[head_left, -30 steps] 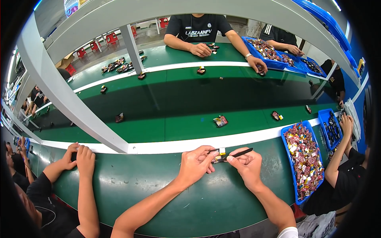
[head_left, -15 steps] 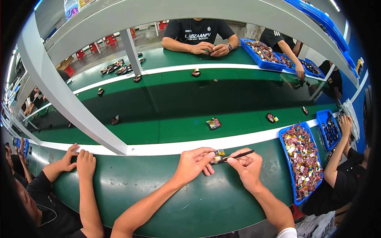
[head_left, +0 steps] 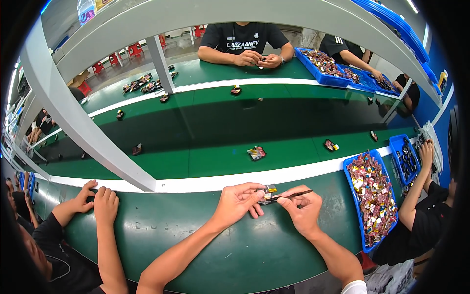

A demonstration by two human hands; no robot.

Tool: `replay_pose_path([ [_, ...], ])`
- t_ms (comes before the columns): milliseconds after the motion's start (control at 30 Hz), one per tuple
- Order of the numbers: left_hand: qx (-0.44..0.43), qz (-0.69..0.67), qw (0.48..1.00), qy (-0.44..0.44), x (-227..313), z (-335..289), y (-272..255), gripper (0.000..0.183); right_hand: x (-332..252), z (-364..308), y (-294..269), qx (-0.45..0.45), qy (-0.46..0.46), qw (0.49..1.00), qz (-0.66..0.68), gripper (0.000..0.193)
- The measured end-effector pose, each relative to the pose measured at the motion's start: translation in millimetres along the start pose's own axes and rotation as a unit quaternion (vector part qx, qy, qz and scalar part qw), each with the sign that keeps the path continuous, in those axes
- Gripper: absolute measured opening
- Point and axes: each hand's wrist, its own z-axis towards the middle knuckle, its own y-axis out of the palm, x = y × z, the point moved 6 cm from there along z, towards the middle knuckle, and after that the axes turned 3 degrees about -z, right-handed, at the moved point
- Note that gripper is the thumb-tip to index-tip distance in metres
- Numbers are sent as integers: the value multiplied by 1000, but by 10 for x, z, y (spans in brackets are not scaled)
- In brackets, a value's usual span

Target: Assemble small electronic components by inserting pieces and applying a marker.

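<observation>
Above the green worktop [head_left: 220, 255], both my hands are close together. My left hand [head_left: 235, 203] pinches a small dark electronic part [head_left: 269, 189] with a yellow and a silvery patch between thumb and fingers. In my right hand [head_left: 306, 208] is a pair of thin black tweezers [head_left: 297, 194], held like a pen, one end slanting up to the right. Their tip reaches the small part beside my left thumb; whether it grips anything there is too small to tell.
A blue bin [head_left: 372, 201] of small wrapped pieces stands to my right, near a smaller blue bin [head_left: 405, 159]. Beyond a white rail runs a green conveyor belt [head_left: 215, 164] carrying scattered parts [head_left: 256, 153]. A grey post [head_left: 88, 122] rises at left. Co-workers sit on both sides and opposite.
Parts on the belt have shifted left. My hands stay nearly in place, with the tweezers tilted slightly flatter. Across the belt, a co-worker's hand has drawn back to a bin, leaving small dark pieces behind.
</observation>
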Motion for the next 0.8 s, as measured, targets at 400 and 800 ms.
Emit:
replay_pose_path([
  [400, 1, 6, 1000, 1, 14, -24, 10, 28, -54, 26, -13, -48, -26, 995, -82, 13],
  [800, -7, 13, 1000, -19, 1, -26, 5, 26, -140, 70, 25, -66, -82, 989, -99, 7],
])
